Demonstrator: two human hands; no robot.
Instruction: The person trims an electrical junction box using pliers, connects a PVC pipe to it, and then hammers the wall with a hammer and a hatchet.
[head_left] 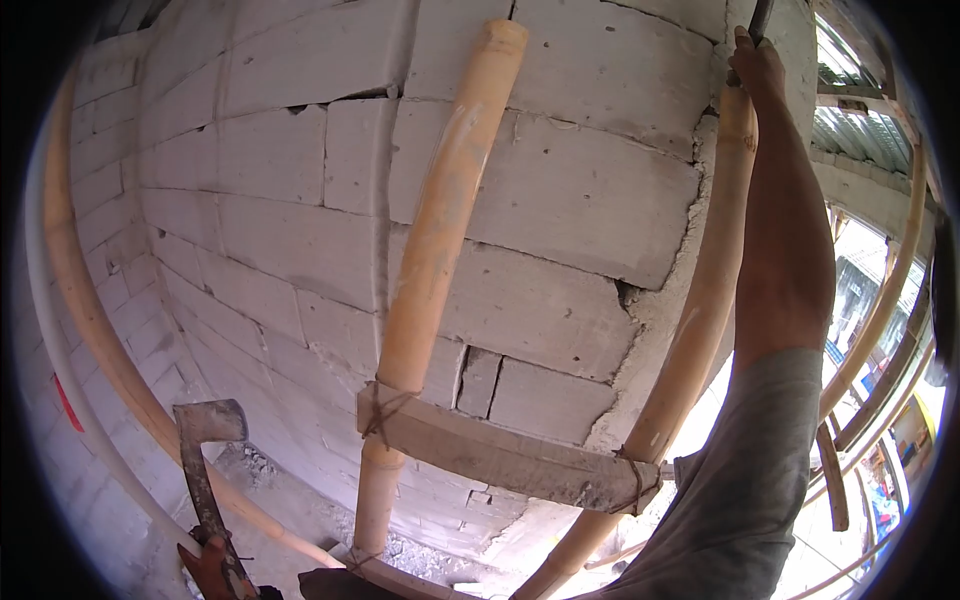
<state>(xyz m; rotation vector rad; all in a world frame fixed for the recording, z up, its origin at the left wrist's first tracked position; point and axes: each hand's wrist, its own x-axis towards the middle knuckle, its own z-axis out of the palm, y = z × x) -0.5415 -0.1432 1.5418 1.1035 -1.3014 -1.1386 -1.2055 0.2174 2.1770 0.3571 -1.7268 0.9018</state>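
Observation:
At the lower left, my left hand is closed around the dark, worn handle of a hatchet, its metal head pointing up. My right arm reaches high to the upper right. There my right hand is wrapped around a dark rod that runs out of the top of the view, just above the upper end of a bamboo pole. A wooden board is tied across this pole and a second bamboo pole.
Behind the poles rises a wall of pale blocks with rough mortar. On the left, another bamboo pole curves beside a pale pipe. More poles stand at the right under corrugated roofing. Rubble lies at the wall's foot.

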